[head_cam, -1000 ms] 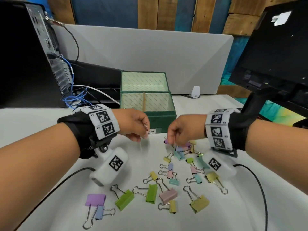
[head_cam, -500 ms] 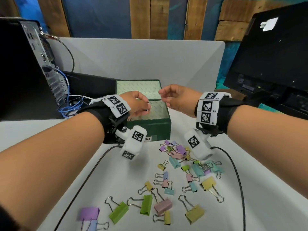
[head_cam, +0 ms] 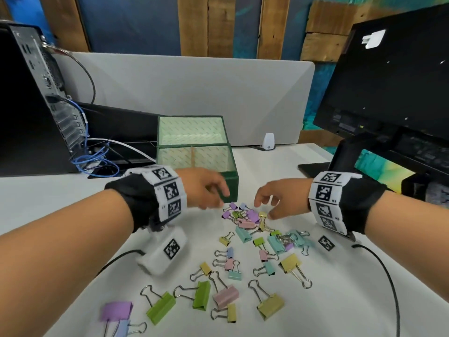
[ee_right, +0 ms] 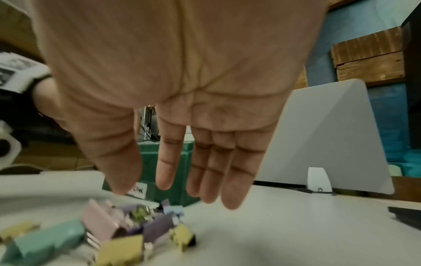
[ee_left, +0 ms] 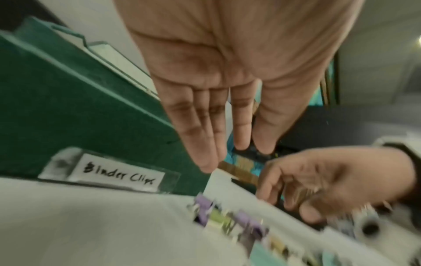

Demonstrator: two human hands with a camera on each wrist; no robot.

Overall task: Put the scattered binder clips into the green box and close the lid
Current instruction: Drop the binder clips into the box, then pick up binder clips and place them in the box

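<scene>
Both hands are seen empty, fingers extended and loose, held apart over the near edge of the clip heap: left hand (head_cam: 206, 190) in front of the green box (head_cam: 230, 184), right hand (head_cam: 277, 198) just to the right of it, thumb and fingertips spread above the pile, nothing pinched. Wrist views confirm bare palms; both are motion-blurred. Directly below the fingers a tangled cluster of small binder clips (head_cam: 245, 216) is noted, purple, pink, yellow and teal, lying just beside the box's front right corner. More clips are scattered toward the viewer across the white table (head_cam: 73, 195), thinning into larger ones: two green, a pink, an olive-yellow, a purple at the near left edge. The box stands open, lid (head_cam: 192, 130) tilted back behind it, a divider splitting the interior; a label reading "Binder Clips" (ee_left: 118, 175) is fixed to its front. Little of the box floor is visible from the head view, so whether any clips lie inside cannot be told. Task judged early: most clips appear still on the table, the lid not yet closed. Next step is judged to be another grab from the nearest cluster. Behind, a computer tower (head_cam: 29, 98) with cables, a grey partition and a dark monitor (head_cam: 393, 76) are recorded.
</scene>
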